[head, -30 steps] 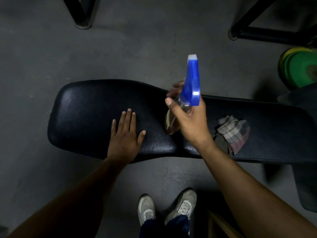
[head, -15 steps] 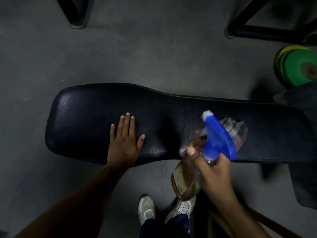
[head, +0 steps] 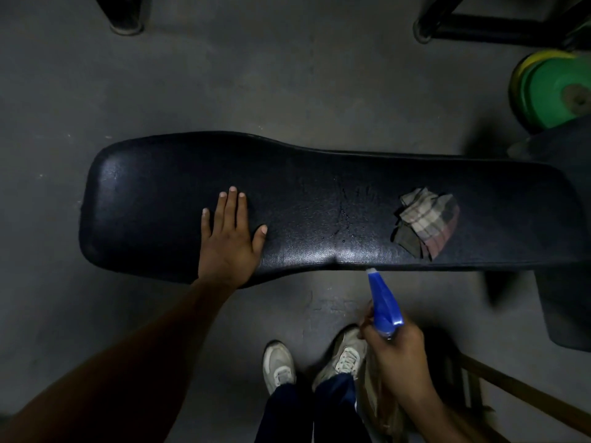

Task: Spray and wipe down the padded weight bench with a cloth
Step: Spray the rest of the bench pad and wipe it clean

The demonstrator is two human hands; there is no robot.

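The person's left hand (head: 227, 243) lies flat, fingers straight, on the black padded bench (head: 319, 199). The right hand (head: 398, 356) has its grip curled round the neck of a spray bottle (head: 383, 303) with a blue trigger head, held low in front of the bench's near edge. A crumpled plaid cloth (head: 427, 222) sits on the padding, well right of the left hand
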